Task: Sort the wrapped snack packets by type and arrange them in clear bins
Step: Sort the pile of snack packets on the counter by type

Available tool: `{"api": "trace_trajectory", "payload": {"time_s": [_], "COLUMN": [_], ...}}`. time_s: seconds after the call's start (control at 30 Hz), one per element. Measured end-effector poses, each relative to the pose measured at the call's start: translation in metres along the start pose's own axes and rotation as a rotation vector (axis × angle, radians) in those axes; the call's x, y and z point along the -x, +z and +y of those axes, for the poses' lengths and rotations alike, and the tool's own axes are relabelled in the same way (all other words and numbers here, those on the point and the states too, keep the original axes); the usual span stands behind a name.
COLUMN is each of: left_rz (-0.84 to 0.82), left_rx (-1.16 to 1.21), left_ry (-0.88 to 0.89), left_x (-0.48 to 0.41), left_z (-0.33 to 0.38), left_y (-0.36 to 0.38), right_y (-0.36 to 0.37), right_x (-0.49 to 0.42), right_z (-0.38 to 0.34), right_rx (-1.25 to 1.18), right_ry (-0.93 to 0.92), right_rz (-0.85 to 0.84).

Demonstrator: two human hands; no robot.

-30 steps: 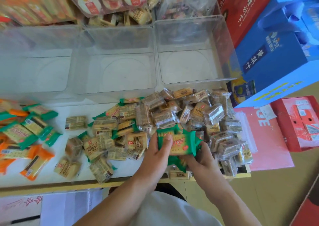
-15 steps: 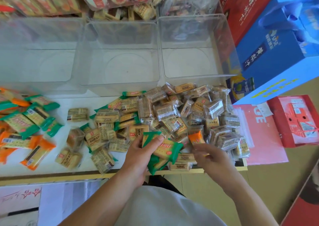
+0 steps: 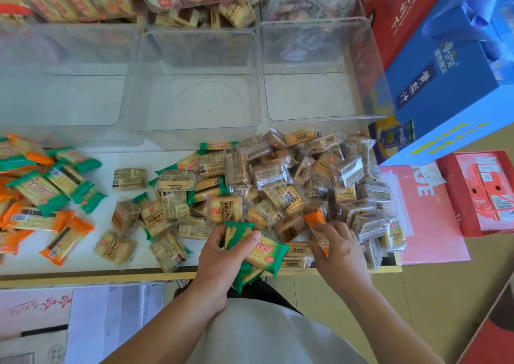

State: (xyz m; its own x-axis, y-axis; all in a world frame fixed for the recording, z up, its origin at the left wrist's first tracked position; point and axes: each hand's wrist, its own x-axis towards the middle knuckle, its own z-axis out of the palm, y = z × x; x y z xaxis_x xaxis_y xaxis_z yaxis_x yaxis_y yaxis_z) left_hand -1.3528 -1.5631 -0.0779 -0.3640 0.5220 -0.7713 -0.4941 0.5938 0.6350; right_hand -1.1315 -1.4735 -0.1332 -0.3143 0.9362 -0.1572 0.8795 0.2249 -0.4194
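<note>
Fingers (image 3: 250,237) of left hand (image 3: 222,258) curl round a stack of green packets (image 3: 264,252) at tabletop (image 3: 25,263) near edge. Fingers (image 3: 332,231) of right hand (image 3: 340,249) pinch one orange packet (image 3: 315,224) at the near side of the mixed packet pile (image 3: 278,174); clear bins (image 3: 208,107) stand behind.

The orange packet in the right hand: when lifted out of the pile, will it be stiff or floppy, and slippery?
The orange packet probably feels fairly stiff, since a flat cracker block shows through its wrapper. Its crimped orange end looks thin and would likely bend. The glossy film may slip, so a firm pinch by the right hand seems wise.
</note>
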Motion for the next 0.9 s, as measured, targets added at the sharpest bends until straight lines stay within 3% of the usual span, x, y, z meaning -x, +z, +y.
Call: {"api": "trace_trajectory", "payload": {"time_s": [0.1, 0.27, 0.43, 0.6, 0.8, 0.9], "left_rz": [0.012, -0.001, -0.073, -0.172, -0.131, -0.177], "left_rx": [-0.001, -0.036, -0.073, -0.232, -0.290, -0.369], "left_ry": [0.008, 0.061, 0.101, 0.248, 0.252, 0.339], "left_x": [0.000, -0.004, -0.010, -0.013, -0.022, -0.027], "left_z": [-0.001, -0.001, 0.000, 0.003, 0.000, 0.004], "left_y": [0.001, 0.011, 0.026, 0.035, 0.010, -0.002], "right_y": [-0.010, -0.063, -0.078, -0.054, -0.037, -0.035], "right_x": [-0.006, -0.025, -0.033, -0.017, -0.010, -0.010], "right_z": [0.002, -0.005, -0.026, -0.067, -0.086, -0.092], "right_rx": [-0.151, -0.398, -0.548, -0.737, -0.742, -0.733], "right_ry": [-0.051, 0.178, 0.325, 0.287, 0.218, 0.174], "right_rz": [0.145, 0.244, 0.152, -0.119, -0.222, -0.274]}}
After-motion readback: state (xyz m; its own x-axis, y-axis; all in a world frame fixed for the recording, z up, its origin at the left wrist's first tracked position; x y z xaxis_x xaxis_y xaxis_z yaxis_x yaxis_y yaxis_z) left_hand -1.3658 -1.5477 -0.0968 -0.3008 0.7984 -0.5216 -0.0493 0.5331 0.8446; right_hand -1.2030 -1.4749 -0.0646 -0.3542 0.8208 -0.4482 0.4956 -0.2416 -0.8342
